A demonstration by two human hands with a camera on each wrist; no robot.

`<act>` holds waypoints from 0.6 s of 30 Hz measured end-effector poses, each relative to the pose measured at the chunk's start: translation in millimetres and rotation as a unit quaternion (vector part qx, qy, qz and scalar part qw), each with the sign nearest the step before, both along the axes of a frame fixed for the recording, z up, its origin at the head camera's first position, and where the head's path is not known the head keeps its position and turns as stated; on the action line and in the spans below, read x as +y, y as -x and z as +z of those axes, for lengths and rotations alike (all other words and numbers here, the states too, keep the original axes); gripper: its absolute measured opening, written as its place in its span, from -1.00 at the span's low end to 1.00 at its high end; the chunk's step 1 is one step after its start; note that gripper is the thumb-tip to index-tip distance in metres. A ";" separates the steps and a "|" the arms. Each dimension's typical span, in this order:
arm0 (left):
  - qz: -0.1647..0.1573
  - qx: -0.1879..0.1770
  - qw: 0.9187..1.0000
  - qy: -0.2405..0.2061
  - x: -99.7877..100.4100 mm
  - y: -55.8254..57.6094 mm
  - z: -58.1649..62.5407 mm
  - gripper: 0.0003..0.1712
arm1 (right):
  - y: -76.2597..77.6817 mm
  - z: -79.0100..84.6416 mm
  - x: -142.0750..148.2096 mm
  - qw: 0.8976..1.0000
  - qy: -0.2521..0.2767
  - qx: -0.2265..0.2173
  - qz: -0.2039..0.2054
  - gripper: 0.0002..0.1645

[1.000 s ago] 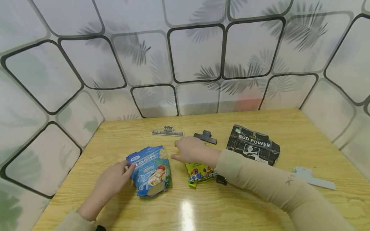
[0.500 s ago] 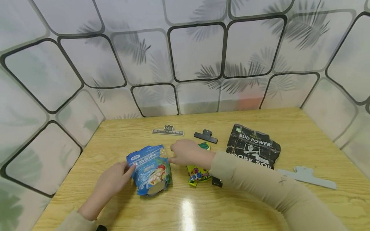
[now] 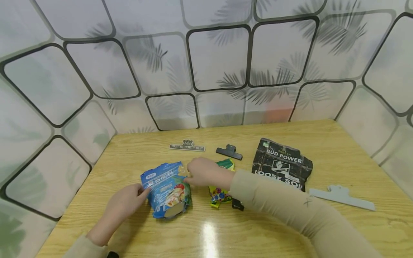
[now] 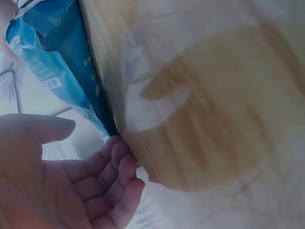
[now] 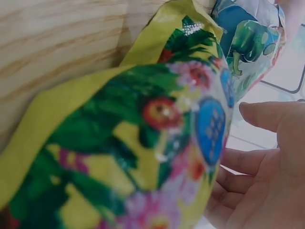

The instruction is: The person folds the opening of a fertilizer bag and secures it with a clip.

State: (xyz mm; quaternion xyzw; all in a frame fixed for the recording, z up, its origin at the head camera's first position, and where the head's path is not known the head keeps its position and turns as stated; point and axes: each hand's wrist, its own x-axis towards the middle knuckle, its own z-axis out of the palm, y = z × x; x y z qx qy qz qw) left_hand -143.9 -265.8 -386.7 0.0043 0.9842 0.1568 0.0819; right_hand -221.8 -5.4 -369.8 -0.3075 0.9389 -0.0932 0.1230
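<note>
A blue food bag (image 3: 167, 190), its front printed with vegetables, lies on the table between the two hands. My left hand (image 3: 124, 200) is at the bag's left edge, thumb over the side. In the left wrist view the left hand (image 4: 71, 176) has its thumb apart and fingers loosely bent at the edge of the blue bag (image 4: 57, 57). My right hand (image 3: 206, 172) reaches over a yellow flowered bag (image 3: 219, 193), its thumb tip at the blue bag's right edge. The right wrist view shows the right hand (image 5: 267, 157) relaxed beyond the flowered bag (image 5: 143, 133).
Behind the bags lie a piano-patterned clip (image 3: 187, 146) and a black clip (image 3: 229, 152). To the right are a black "Bud Power" bag (image 3: 280, 163) and a pale grey clip (image 3: 342, 197). Another small black item (image 3: 237, 205) shows under the right sleeve. A patterned curtain (image 3: 219, 61) stands behind.
My right hand has moved left, from over the yellow flowered bag to the blue bag's right edge. The left hand stays at the blue bag's left edge.
</note>
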 end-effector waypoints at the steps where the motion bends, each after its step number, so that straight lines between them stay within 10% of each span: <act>1: 0.003 -0.002 1.000 0.001 -0.5 0.3 -0.3 -0.51 | 0.1 -0.8 -0.8 1.000 0.004 -0.004 0.000 -0.47; 18: 0.013 -0.008 1.000 0.019 2.9 2.0 1.2 -0.56 | 9.4 -11.6 -9.0 1.000 0.014 -0.012 0.000 -0.36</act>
